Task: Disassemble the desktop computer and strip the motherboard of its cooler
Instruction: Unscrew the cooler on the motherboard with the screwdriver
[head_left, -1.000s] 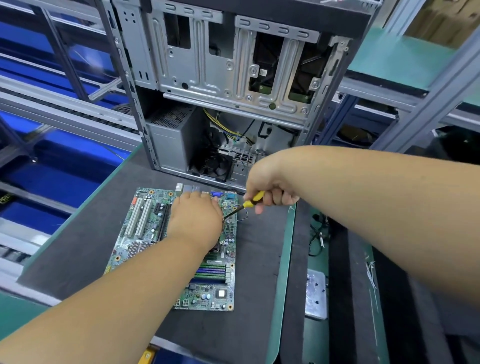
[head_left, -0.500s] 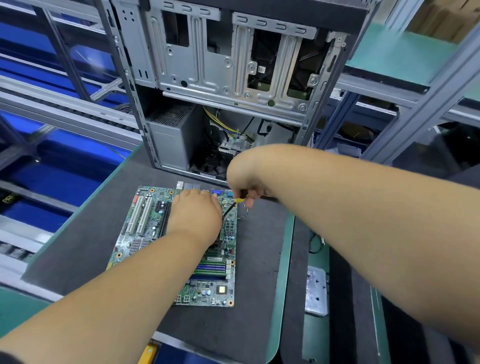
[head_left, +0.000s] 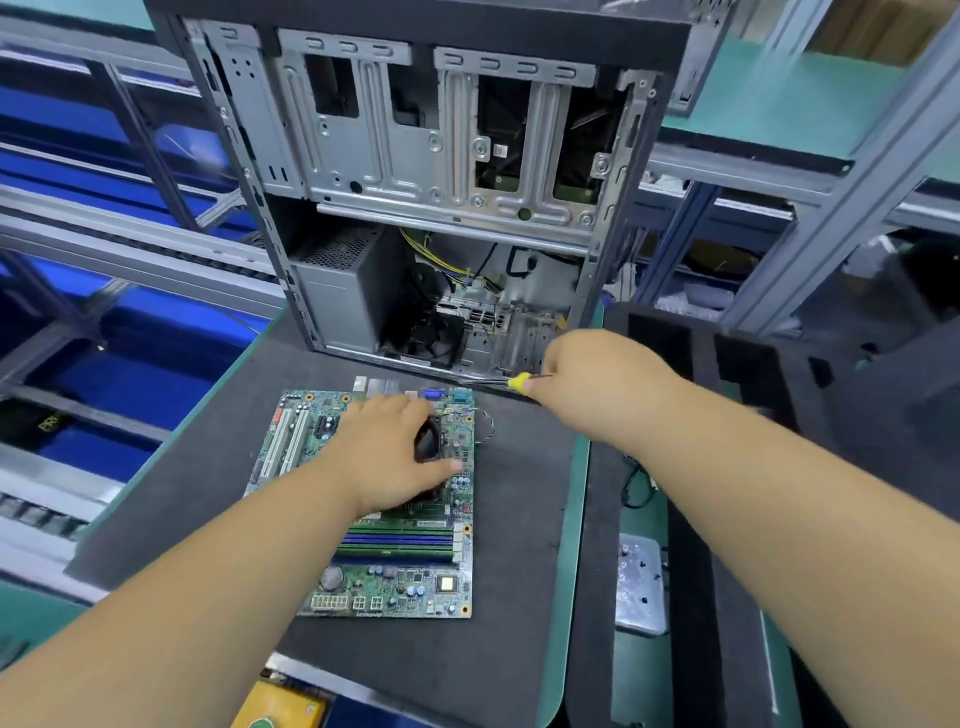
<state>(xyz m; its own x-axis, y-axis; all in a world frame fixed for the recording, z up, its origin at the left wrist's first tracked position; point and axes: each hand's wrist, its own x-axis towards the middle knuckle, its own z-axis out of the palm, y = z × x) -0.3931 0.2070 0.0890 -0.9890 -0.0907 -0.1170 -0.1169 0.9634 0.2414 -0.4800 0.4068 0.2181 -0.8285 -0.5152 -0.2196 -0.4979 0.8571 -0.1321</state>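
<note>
Green motherboard lies flat on the dark mat, just in front of the opened computer case. Your left hand rests on the board, fingers curled round the black cooler near its far right part. Your right hand hovers right of the board, fingers closed on a yellow-handled screwdriver, shaft blurred.

A dark grey mat covers the green bench. To its right lies a clear plastic bag near a black cable. Blue bins sit under the metal rails on the left.
</note>
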